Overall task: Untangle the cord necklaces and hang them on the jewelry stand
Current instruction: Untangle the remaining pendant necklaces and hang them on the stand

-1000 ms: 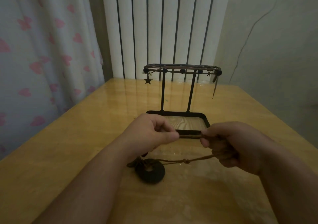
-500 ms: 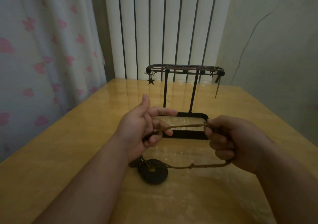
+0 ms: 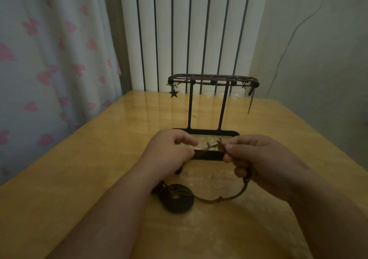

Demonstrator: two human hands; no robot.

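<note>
Curled fingers (image 3: 188,143) of the left hand (image 3: 169,153) and right hand (image 3: 264,163) pinched the cord necklace (image 3: 211,145) between them, apparently to work its knot loose; its ring pendant (image 3: 177,198) lay on the counter (image 3: 89,169) below them, the jewelry stand (image 3: 190,107) just beyond.

Left hand (image 3: 169,151) and right hand (image 3: 264,159) pinch the cord necklace (image 3: 231,196) (disc pendant (image 3: 177,199) on table (image 3: 79,179)).

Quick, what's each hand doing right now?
Left hand: pinching the thin brown cord necklace.
Right hand: gripping the same cord near its tangled knot.
</note>
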